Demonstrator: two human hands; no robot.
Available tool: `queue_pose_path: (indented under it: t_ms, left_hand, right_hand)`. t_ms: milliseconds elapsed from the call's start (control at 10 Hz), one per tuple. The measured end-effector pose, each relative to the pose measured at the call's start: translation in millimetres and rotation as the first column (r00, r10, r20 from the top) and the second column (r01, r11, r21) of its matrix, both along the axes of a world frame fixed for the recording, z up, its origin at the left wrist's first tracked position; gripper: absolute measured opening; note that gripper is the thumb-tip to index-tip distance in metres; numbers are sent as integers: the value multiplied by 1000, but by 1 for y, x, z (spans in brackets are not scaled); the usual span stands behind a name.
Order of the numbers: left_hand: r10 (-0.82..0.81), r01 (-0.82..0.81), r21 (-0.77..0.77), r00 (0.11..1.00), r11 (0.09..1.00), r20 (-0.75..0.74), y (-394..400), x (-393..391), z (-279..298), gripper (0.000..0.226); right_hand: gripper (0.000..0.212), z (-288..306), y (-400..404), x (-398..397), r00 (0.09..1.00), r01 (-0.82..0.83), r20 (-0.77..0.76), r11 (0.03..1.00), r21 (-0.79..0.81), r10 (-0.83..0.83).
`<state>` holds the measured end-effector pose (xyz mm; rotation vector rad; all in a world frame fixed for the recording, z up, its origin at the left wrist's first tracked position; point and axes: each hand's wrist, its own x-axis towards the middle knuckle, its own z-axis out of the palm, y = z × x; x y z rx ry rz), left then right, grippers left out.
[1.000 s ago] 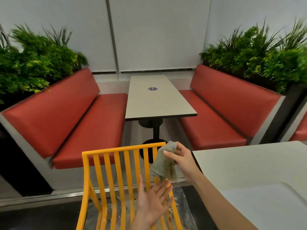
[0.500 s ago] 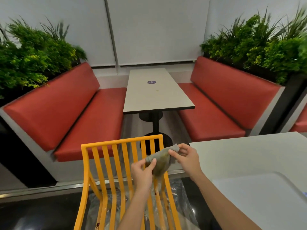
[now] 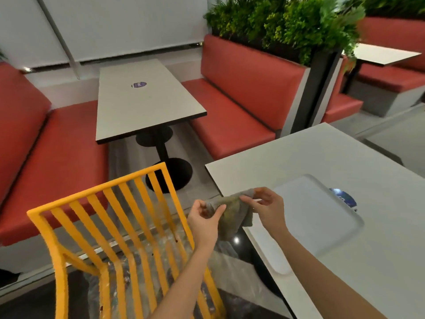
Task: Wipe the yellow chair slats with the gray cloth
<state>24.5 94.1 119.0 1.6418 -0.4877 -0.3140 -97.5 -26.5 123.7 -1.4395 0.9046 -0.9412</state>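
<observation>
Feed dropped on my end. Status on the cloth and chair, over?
Both hands, left and right, pinching gray cloth. Cloth off yellow chair slats. Nothing between.

There is one view only, from the person's head, tipped forward and down and rolled a little so the room leans. It sits close over the two hands [image 3: 234, 212] at 6 o'clock, with the yellow chair [image 3: 110, 226] at 7 o'clock, the near white table [image 3: 322, 162] at 4 o'clock, and the booth table [image 3: 142, 104] farther off at 11 o'clock.

gap open: yellow chair [image 3: 119, 226] left | white table [image 3: 345, 203] right
</observation>
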Motion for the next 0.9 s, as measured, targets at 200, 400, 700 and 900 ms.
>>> queue_pose_path:
  t_ms: [200,400,700,900]
  left_hand:
    - [-364,371,224,929,901,-74,-51,-46,-41,43]
    - [-271,351,375,930,858,-250,-81,-99,-63,60]
    - [-301,382,441,922,812,-243,-88,-115,-78,40]
    - [-413,490,542,871,682,-267,-85,-104,-81,39]
  right_hand:
    - [44,-27,-31,-75,981,107,-170,991,80,-92]
    - [52,-68,-69,-103,883,-15,-467,999,49,36]
    - [54,-102,-99,-99,697,-196,-692,978,71,190]
    - [50,-97,-106,-93,467,-238,-866,969,70,177]
